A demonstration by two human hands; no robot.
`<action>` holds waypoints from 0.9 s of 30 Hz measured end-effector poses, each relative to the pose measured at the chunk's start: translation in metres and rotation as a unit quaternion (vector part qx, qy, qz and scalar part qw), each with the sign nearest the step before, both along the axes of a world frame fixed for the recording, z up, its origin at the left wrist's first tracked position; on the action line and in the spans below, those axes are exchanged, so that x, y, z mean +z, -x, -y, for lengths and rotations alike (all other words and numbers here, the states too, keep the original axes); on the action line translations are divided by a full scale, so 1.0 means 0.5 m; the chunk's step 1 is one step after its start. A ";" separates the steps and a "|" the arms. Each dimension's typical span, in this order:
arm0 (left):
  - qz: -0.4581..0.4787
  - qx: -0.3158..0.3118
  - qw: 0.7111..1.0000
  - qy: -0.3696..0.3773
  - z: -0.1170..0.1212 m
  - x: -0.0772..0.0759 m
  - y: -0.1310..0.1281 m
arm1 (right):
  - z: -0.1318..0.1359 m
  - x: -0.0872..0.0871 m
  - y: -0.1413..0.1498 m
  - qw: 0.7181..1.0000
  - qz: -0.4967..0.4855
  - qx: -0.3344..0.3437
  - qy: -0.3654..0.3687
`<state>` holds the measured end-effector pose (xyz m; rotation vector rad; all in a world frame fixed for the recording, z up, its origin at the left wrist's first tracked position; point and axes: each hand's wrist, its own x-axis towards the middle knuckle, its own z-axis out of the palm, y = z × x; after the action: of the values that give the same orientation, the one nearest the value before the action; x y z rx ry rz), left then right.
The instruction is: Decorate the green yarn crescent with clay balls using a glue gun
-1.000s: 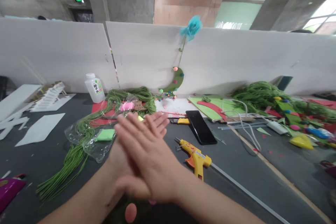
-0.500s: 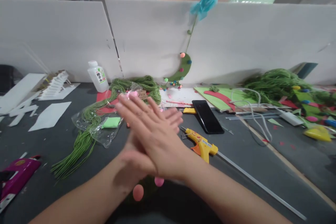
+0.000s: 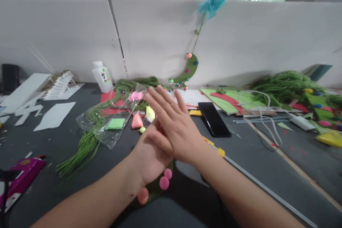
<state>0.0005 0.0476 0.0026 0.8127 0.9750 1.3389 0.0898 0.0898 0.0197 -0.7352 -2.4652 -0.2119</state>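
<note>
Flat right hand [image 3: 177,128] farther along left palm [image 3: 151,155]

Two bare hands [image 3: 180,130]; two round pink balls [image 3: 164,183] and one salmon ball [image 3: 143,196] near; one black rectangular phone [image 3: 214,119]; one white plastic bottle [image 3: 103,77].

Hands [image 3: 179,128] pressed together (right on top), pink balls [image 3: 164,183] below, phone [image 3: 214,119] nearby

Right of the fingers [image 3: 163,107] the phone [image 3: 216,120] and glue gun [image 3: 213,146] obstruct, while left and nearer, bare tabletop [image 3: 112,162] leaves passage beside the green cords [image 3: 82,153].
</note>
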 end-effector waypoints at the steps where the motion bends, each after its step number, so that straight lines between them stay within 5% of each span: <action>1: 0.062 -0.032 0.997 0.034 -0.006 0.010 0.004 | -0.012 -0.002 -0.009 0.999 -0.002 -0.028 -0.015; 4: 0.276 -0.083 0.951 0.116 -0.018 0.030 0.006 | -0.035 -0.006 -0.028 0.993 -0.010 -0.100 -0.055; 6: 0.322 -0.082 0.936 0.117 -0.019 0.031 0.003 | -0.039 0.000 -0.034 0.989 -0.021 -0.129 -0.067; 11: 0.231 -0.076 0.960 0.137 -0.016 0.015 0.019 | -0.027 0.045 -0.071 0.980 -0.140 -0.139 -0.038; 14: 0.174 -0.052 0.969 0.166 -0.010 0.001 0.052 | -0.005 0.055 -0.122 0.968 -0.128 -0.200 0.082; 16: 0.160 -0.046 0.972 0.165 -0.003 -0.011 0.076 | 0.020 0.039 -0.161 0.945 -0.006 -0.256 0.205; 18: 0.150 -0.041 0.975 0.162 0.004 -0.026 0.097 | 0.048 0.006 -0.198 0.892 0.116 -0.320 0.298; 21: 0.137 -0.030 0.978 0.157 0.015 -0.050 0.118 | 0.086 -0.054 -0.241 0.832 0.170 -0.381 0.367; 27: 0.108 -0.050 0.983 0.139 0.034 -0.077 0.130 | 0.094 -0.103 -0.229 0.812 0.103 -0.464 0.340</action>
<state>-0.0647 0.0307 -0.0357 0.4868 0.9111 1.1474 0.2045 0.0427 -0.0318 -2.3046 -2.1158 0.2886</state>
